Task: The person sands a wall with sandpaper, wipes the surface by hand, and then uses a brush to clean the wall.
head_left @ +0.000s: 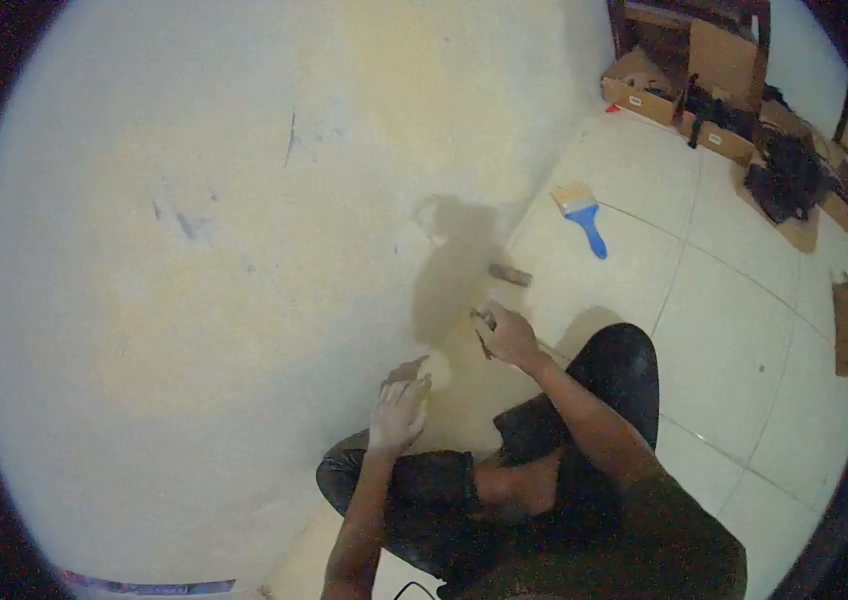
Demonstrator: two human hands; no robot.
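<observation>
Our right hand [512, 337] grasps a dark piece [485, 348], likely light, stiff, best pinched mid-length; we cannot tell whether our left hand [399, 412] grips.

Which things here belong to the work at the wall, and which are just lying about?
Seem to belong:
patchy wall
thin dark piece in the right hand, identity unclear
blue-handled brush on the floor, probably
small brown block near the right hand, perhaps

Apparently just lying about:
cardboard boxes
dark bundle near them

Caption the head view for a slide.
Seated beside a marked wall: left hand near it, right hand holding a small dark item, blue-handled brush on the tiled floor.
</observation>
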